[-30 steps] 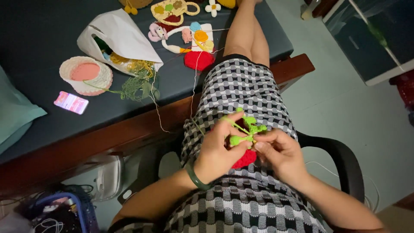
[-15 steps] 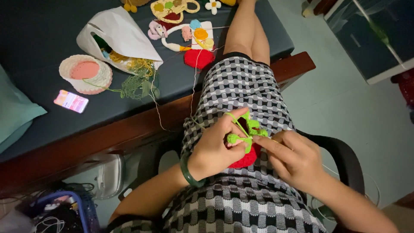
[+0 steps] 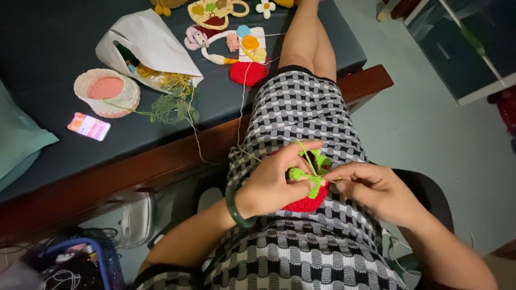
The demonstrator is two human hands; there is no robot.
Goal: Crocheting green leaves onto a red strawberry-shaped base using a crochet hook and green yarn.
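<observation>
While the person sits w/ a leg up on the table, the left hand (image 3: 271,182) grips a red crochet piece (image 3: 303,203) in the lap; the right hand (image 3: 376,190) pinches the green yarn leaf (image 3: 309,177) on top of it, fingers closed; both hands touch, just above the checkered dress (image 3: 301,118); a dark bangle (image 3: 236,207) sits on the left wrist; farther out, on the dark table (image 3: 54,48): a red yarn disc (image 3: 248,73), a white paper bag (image 3: 148,45), a round pink basket (image 3: 107,91), a small phone (image 3: 88,127).
</observation>
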